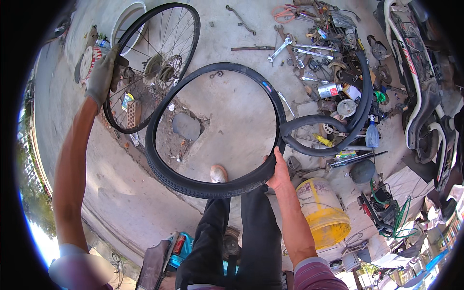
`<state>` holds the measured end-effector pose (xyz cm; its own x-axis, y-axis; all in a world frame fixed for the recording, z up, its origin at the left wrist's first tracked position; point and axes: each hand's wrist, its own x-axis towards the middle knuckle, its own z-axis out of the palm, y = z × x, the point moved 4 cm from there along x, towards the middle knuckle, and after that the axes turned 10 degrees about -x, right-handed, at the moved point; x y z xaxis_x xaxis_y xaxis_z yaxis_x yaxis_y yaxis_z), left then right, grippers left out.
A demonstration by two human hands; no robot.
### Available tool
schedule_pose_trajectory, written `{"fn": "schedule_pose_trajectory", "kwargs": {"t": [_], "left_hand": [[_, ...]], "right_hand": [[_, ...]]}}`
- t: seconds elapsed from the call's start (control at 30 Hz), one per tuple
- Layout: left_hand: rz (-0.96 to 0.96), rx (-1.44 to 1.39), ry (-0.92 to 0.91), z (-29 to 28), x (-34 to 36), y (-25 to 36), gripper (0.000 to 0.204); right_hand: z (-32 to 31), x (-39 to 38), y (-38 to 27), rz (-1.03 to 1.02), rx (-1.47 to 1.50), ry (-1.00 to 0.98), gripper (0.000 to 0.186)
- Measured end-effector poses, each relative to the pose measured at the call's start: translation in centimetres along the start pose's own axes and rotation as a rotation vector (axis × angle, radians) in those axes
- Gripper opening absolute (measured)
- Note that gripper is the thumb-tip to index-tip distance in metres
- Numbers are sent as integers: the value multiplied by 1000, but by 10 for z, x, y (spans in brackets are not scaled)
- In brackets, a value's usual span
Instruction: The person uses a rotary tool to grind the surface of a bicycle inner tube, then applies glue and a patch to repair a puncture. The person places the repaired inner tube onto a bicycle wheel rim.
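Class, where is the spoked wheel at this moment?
In the head view, the spoked wheel is at upper left, held by the gloved left hand, up and left of the black tyre.

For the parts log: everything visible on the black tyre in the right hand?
The tyre is a black, rubbery, rimless hoop, patterned tread at lower left, a small coloured label at upper right. It looks round, held in front of the legs. The right hand grips its lower right. The inner tube borders it in view; contact unclear.
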<state>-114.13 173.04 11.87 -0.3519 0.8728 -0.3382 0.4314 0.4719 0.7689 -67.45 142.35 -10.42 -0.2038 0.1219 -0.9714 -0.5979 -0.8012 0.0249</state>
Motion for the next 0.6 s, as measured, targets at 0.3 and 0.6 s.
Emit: {"fn": "schedule_pose_trajectory", "kwargs": {"t": [0.3, 0.6], "left_hand": [[57, 27, 25, -15, 18, -18, 54], [-34, 36, 30, -40, 49, -18, 56]], "right_hand": [[50, -41, 3, -355, -400, 158, 20], [183, -106, 37, -503, -360, -74, 20]]}}
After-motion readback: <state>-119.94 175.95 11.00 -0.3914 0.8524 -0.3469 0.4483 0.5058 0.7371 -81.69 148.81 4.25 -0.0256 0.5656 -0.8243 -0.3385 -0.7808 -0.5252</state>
